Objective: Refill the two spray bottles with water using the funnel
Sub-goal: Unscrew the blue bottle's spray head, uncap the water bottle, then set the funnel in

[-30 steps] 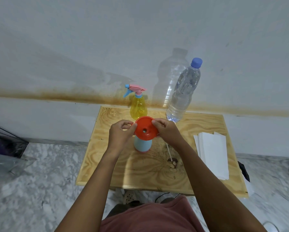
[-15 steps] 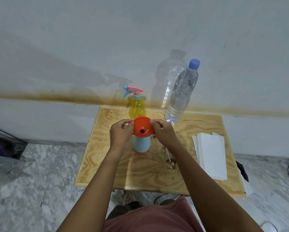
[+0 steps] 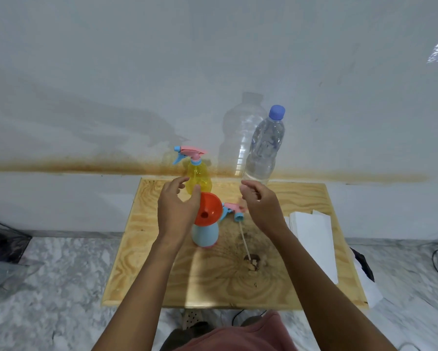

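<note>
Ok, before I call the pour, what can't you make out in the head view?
All in the head view:
Neck of the blue spray bottle: covered by the funnel bowl, so the spout's seating is unseen.
Its water level: the body is opaque.
Part of the water bottle base: behind the right hand.
Lower part of the yellow spray bottle: behind the left hand.

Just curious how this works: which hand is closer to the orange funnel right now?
Left. The left hand is right beside the rim of the funnel; the right hand hovers apart on the other side.
</note>
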Tool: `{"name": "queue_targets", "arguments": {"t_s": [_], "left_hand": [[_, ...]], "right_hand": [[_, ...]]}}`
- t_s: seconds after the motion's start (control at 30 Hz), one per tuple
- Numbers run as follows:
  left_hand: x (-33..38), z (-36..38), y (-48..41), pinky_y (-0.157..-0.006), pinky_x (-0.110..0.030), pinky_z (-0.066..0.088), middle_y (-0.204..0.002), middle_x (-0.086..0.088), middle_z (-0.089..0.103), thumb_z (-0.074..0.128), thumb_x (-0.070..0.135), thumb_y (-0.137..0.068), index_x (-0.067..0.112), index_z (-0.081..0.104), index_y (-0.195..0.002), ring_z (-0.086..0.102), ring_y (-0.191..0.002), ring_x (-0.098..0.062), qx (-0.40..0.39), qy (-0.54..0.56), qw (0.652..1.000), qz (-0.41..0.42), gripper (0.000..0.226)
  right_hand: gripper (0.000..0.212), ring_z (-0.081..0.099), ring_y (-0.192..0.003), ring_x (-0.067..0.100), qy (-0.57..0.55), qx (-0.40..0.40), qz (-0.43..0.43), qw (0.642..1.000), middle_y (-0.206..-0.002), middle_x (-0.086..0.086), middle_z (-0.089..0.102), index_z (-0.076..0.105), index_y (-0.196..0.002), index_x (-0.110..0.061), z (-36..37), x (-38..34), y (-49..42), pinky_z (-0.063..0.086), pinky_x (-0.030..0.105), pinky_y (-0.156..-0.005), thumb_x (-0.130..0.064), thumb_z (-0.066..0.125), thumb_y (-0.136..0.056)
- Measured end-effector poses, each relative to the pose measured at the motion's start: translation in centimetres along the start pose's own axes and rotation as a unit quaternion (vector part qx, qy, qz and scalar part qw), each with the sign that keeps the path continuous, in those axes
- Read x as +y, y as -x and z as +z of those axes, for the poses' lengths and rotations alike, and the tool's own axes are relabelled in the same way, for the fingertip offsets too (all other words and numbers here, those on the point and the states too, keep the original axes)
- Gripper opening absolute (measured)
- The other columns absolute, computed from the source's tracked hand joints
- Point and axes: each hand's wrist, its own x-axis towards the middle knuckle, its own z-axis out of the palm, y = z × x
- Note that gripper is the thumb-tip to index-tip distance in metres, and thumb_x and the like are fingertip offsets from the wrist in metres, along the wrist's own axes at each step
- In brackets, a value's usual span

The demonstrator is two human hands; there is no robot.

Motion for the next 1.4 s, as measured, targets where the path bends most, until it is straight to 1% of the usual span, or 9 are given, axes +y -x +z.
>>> {"name": "queue_targets", "arguments": {"t_s": [0.07,0.2,0.37,0.43,0.5,0.63,0.83,1.0,1.4], "left_hand": [[2.0,0.6,-0.4,-0.086,-0.026,0.046,-0.111,0.008,0.06,0.07,0.032,-0.089,0.024,0.064,-0.122,0.055,-0.104,-0.009,-0.023,0.004,0.999,0.049,0.034],[6.0,4.1,-1.6,-0.09,-0.027,0.046,-0.118,0.007,0.054,0.072,0.031,-0.088,0.026,0.055,-0.134,0.053,-0.108,-0.01,-0.141,0.007,0.987,0.082,0.049],[8.1,10.8,-4.4,-0.101,-0.03,0.044,-0.141,0.003,0.041,0.082,0.035,-0.077,0.026,0.026,-0.154,0.046,-0.127,-0.015,-0.255,-0.004,0.966,0.034,0.096],[8.4,12.8,-5.5,-0.105,-0.035,0.045,-0.142,0.008,0.041,0.086,0.04,-0.068,0.027,0.026,-0.153,0.046,-0.13,-0.012,-0.261,0.015,0.965,0.019,0.105],[8.5,14.5,-6.5,-0.102,-0.037,0.05,-0.132,0.01,0.052,0.088,0.043,-0.062,0.028,0.04,-0.139,0.054,-0.121,-0.009,-0.244,0.031,0.969,0.033,0.092],[8.8,15.9,-7.6,-0.08,-0.009,0.048,-0.112,0.02,0.061,0.09,0.026,-0.069,0.04,0.047,-0.121,0.06,-0.1,0.01,-0.237,0.084,0.966,0.056,0.07],[8.2,16.6,-8.0,-0.085,-0.028,0.056,-0.111,0.012,0.068,0.089,0.03,-0.068,0.032,0.054,-0.126,0.066,-0.102,-0.008,-0.214,0.088,0.97,0.078,0.068],[8.3,16.4,-7.1,-0.082,-0.021,0.054,-0.109,0.013,0.068,0.091,0.028,-0.067,0.029,0.056,-0.125,0.065,-0.1,-0.005,-0.204,0.076,0.971,0.1,0.068],[8.6,14.5,-0.9,-0.084,-0.031,0.058,-0.106,0.016,0.071,0.091,0.025,-0.068,0.037,0.058,-0.123,0.066,-0.102,-0.005,-0.208,0.11,0.968,0.084,0.066]], "right_hand": [[0.027,0.062,-0.093,0.005,0.014,0.049,-0.023,0.998,-0.105,-0.003,0.068,0.066,-0.122,-0.017,-2.4,-0.2,-0.7,0.047,0.015,-0.079,-0.024,0.057,-0.097],[0.031,0.062,-0.097,0.007,0.018,0.116,-0.046,0.992,-0.109,0.0,0.067,0.062,-0.125,-0.017,-6.3,-0.3,-3.4,0.05,0.018,-0.084,-0.026,0.062,-0.095],[0.054,0.055,-0.114,0.009,0.03,0.093,-0.048,0.994,-0.126,-0.007,0.057,0.051,-0.137,-0.019,-8.4,-2.7,-8.4,0.042,0.02,-0.094,-0.039,0.069,-0.09],[0.059,0.053,-0.117,0.007,0.028,0.072,-0.065,0.995,-0.129,-0.01,0.055,0.048,-0.139,-0.02,-8.5,-3.8,-10.1,0.043,0.024,-0.098,-0.04,0.071,-0.088],[0.057,0.054,-0.119,0.006,0.026,0.058,-0.091,0.994,-0.131,-0.01,0.058,0.051,-0.137,-0.023,-8.3,-4.4,-11.5,0.045,0.025,-0.099,-0.038,0.072,-0.087],[0.042,0.06,-0.112,0.002,0.004,0.06,-0.118,0.991,-0.12,-0.013,0.065,0.06,-0.128,-0.023,-8.0,-4.7,-13.2,0.047,0.018,-0.094,-0.035,0.07,-0.089],[0.033,0.063,-0.104,0.005,-0.004,0.073,-0.134,0.988,-0.11,-0.013,0.067,0.064,-0.121,-0.019,-8.0,-4.8,-13.6,0.051,0.022,-0.094,-0.031,0.07,-0.09],[0.037,0.065,-0.106,0.011,0.019,0.094,-0.17,0.981,-0.114,-0.005,0.07,0.065,-0.121,-0.014,-8.4,-4.6,-12.0,0.053,0.029,-0.095,-0.033,0.07,-0.09],[0.032,0.066,-0.102,0.011,0.005,0.08,-0.173,0.982,-0.109,-0.009,0.071,0.066,-0.118,-0.018,-10.7,-5.1,-6.5,0.054,0.034,-0.091,-0.033,0.07,-0.09]]}}
